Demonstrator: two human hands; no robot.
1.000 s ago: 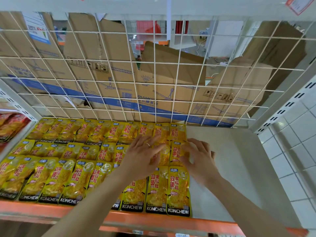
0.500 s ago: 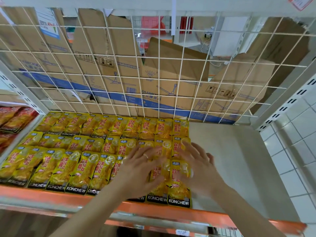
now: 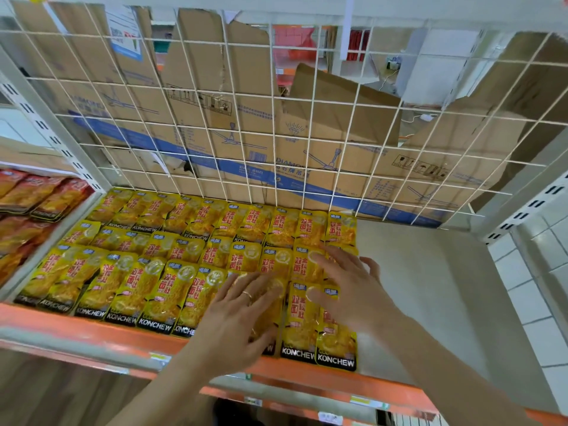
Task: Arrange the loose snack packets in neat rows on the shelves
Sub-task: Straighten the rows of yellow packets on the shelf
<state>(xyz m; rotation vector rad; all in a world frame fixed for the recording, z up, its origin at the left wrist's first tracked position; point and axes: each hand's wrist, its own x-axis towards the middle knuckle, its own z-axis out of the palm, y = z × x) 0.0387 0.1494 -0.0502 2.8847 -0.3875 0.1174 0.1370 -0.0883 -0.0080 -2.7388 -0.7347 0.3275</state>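
Observation:
Yellow KONCHEW snack packets (image 3: 159, 272) lie flat in three overlapping rows across the left and middle of the white shelf (image 3: 430, 287). My left hand (image 3: 239, 315), a ring on one finger, rests flat with spread fingers on the front-row packets near the right end. My right hand (image 3: 347, 287) lies flat beside it, fingers straight, pressing on the rightmost packets of the middle and front rows. The two front packets at the right end (image 3: 319, 339) reach the shelf's orange front edge (image 3: 92, 330). Neither hand grips a packet.
A white wire grid (image 3: 276, 133) backs the shelf, with flattened cardboard boxes (image 3: 215, 103) behind it. Red-orange snack packets (image 3: 33, 195) fill the neighbouring shelf on the left. A slotted upright (image 3: 522, 207) and tiled wall (image 3: 541, 272) stand at the right.
Both hands have slid from the middle row toward the front edge and now press on the right-end front packets. The camera has tilted, so the packets sit higher in view.

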